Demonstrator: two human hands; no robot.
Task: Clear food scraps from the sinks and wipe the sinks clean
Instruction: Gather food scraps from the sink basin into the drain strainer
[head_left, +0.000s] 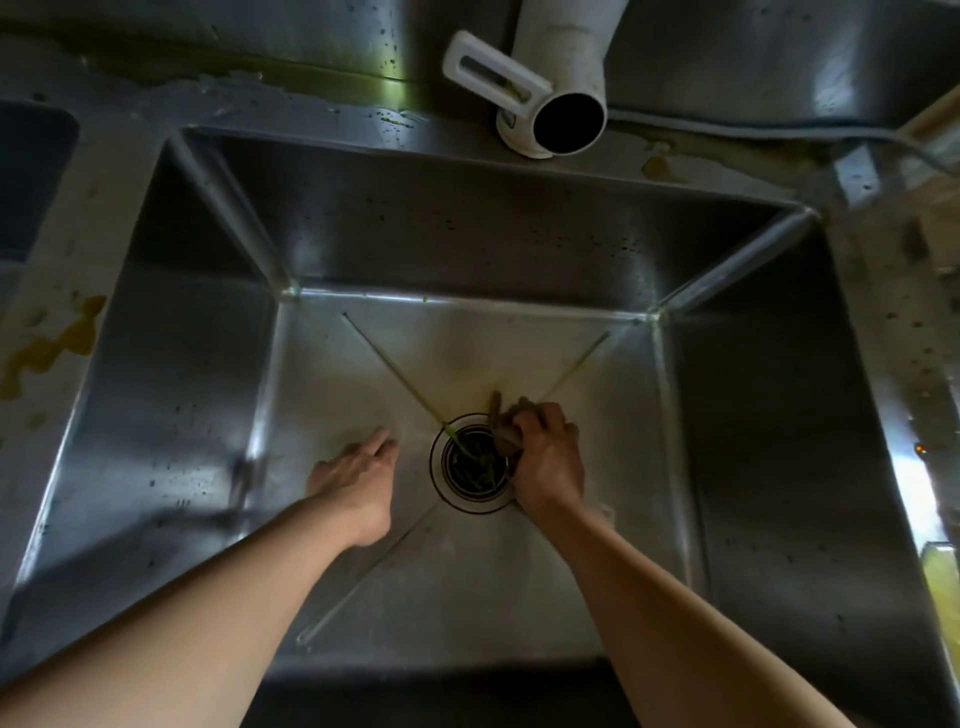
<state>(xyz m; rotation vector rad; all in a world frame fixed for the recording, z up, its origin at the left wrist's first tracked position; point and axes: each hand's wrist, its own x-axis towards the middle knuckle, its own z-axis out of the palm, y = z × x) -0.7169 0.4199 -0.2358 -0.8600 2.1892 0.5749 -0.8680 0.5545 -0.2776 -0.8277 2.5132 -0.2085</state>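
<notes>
Scrap-clearing step. Right hand gripping brown scraps at 2 o'clock of drain. Left hand flat, fingers straight, at 9 o'clock on sink floor. Next: lift scraps out, then pick green stems from drain.

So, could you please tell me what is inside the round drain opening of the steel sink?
Green stalk-like scraps lie in the round drain opening. The right hand, gripping brownish scraps, covers its right edge.
</notes>
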